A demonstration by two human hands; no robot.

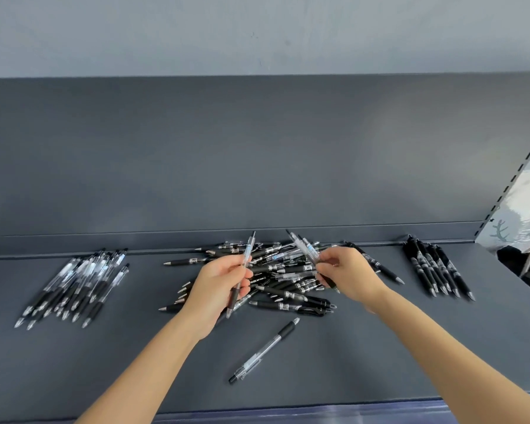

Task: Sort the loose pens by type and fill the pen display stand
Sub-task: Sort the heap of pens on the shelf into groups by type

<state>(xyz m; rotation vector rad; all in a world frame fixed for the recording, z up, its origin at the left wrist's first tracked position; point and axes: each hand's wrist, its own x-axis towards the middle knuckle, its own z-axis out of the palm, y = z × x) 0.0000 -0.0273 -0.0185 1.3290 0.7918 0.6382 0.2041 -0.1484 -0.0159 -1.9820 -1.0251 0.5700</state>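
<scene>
While my left hand (218, 286) pinches one clear pen (246, 261) with a black grip, tilted up over the mixed heap (283, 281), my right hand (348, 275) curls round a small bunch of clear pens (303, 250), two or three, too blurred to count. Three groups lie on the dark shelf (395, 347): the heap under my fingers, a fan of clear pens (74, 286) well left, and a row of black pens (438, 272) well right. One lone pen (263, 350) lies slanted between my forearms.
</scene>
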